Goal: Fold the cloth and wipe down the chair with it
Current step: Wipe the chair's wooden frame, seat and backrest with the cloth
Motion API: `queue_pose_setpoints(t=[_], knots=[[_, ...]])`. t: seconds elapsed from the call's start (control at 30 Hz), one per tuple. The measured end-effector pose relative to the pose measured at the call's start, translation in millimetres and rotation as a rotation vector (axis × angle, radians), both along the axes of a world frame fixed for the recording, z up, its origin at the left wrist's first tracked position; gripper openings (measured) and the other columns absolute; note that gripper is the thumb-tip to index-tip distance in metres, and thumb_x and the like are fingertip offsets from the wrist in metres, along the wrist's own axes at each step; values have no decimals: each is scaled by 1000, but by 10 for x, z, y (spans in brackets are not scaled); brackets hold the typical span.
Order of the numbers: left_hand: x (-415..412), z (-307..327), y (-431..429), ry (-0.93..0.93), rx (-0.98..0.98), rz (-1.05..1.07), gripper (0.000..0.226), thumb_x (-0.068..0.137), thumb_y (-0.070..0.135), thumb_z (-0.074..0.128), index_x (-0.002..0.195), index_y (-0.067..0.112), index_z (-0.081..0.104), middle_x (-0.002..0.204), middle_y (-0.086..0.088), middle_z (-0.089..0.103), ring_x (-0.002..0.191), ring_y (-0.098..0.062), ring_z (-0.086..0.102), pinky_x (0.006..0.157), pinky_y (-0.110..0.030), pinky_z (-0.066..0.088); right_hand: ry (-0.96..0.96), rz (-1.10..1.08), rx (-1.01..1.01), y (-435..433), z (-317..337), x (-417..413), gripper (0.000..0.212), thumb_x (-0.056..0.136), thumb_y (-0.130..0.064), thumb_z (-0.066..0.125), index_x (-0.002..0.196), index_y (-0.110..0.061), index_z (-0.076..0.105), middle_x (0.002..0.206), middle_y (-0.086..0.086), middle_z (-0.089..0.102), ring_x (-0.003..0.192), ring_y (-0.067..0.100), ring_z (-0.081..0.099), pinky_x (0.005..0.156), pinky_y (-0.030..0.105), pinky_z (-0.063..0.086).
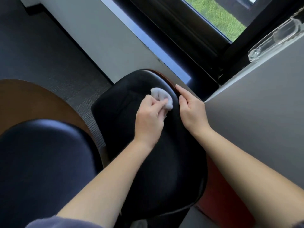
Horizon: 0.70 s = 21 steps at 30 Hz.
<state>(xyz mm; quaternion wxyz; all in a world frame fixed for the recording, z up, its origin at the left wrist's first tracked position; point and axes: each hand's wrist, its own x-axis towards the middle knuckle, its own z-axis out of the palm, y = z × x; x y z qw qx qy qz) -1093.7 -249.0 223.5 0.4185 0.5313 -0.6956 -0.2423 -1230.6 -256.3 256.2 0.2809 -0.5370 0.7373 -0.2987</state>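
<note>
The chair [153, 170] is being wiped with the cloth [162, 95] gripped in the left hand [148, 116], and steadied by the flat right hand [192, 111]; unwiped areas are likely next

The person's 2 forearms [102, 183] are bare from the wrists up to short sleeves, and they end in the left hand [148, 116] and the right hand [192, 111]. The left sleeve [65, 222] is soft, dark blue-grey fabric with light creases, and the right sleeve [298, 225] shows only as a sliver of similar dark fabric. The nails visible on the right hand are short and plain.
</note>
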Motion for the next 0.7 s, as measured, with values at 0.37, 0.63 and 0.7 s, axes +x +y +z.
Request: queue_pose_setpoints(t=[0.37,0.63,0.7], knots=[[-70,95,622,64,66,-98,18,89,8,66,103,14,76,81,8,45,72,-11,51,68,-23,47,10,160,100,373,-31,-184,45,103,-30,33,147,-42,30,139,-6,50,128,8,43,101,25,33],[-40,8,611,84,56,-76,17,89,6,64,99,13,77,82,0,49,75,-16,53,71,-25,47,-72,189,104,548,-17,-255,46,104,-28,32,148,-40,26,134,-32,33,125,-12,30,104,13,20],[-10,30,993,35,19,-282,17,89,9,64,100,12,76,82,1,48,74,-16,51,68,-27,47,-70,176,106,576,-9,-240,46,104,-27,32,149,-39,26,132,-30,35,122,-11,31,102,13,21]])
